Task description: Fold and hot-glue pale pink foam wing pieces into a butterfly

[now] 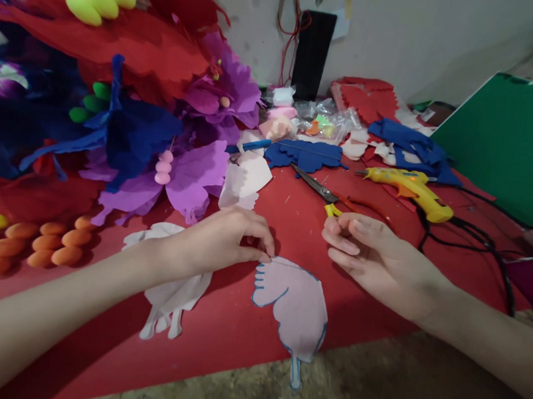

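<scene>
My left hand point(244, 238) pinches the upper edge of a pale pink wing-shaped cutout point(304, 307) with a blue outline. The cutout's narrow tail hangs over the table's front edge. To its right, my right hand point(372, 257) is raised with curled fingers, thumb against the fingertips; anything between them is too small to make out. Partly under my left forearm lies a stack of white cutouts point(181, 285) with similar tails. Just beyond my right hand are scissors point(316, 185) with red handles and a small yellow piece point(333, 210).
A yellow glue gun point(410, 189) with a black cord lies at right, before a green board point(506, 144). Large red, blue and purple butterflies point(194, 181) crowd the left. Orange egg shapes point(7, 247) sit in front of them. Blue cutouts point(311, 156) and plastic bags point(332, 122) lie behind.
</scene>
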The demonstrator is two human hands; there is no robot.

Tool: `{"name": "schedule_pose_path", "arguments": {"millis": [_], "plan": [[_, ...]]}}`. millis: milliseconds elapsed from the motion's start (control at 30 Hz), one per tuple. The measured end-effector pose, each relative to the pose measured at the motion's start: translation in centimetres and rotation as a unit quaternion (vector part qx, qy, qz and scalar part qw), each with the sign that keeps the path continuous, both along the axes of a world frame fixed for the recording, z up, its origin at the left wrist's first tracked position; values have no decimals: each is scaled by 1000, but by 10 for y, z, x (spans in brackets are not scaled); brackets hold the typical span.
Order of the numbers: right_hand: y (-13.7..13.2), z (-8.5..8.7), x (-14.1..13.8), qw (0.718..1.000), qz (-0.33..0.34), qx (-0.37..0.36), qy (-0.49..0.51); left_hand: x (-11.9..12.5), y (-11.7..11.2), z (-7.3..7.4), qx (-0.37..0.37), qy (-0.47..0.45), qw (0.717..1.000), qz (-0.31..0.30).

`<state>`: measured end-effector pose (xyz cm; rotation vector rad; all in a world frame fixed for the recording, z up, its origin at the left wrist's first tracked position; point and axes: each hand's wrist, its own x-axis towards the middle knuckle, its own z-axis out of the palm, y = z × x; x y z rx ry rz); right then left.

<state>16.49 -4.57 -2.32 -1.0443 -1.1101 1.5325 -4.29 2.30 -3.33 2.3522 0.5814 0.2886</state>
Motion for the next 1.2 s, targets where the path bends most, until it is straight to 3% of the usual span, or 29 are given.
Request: {"name": "schedule_pose_path", "arguments": {"millis": [200, 700, 1200], "plan": [[0, -1, 1, 997, 14, -18, 79, 1, 1, -1, -3, 1, 1000, -1], [-4, 2, 1, 993, 59, -45, 91, 2, -1, 1, 4, 4, 1000, 5], [-10, 1, -1, 992, 72, -16, 104, 2, 0, 1, 9, 8, 1000, 8]]}}
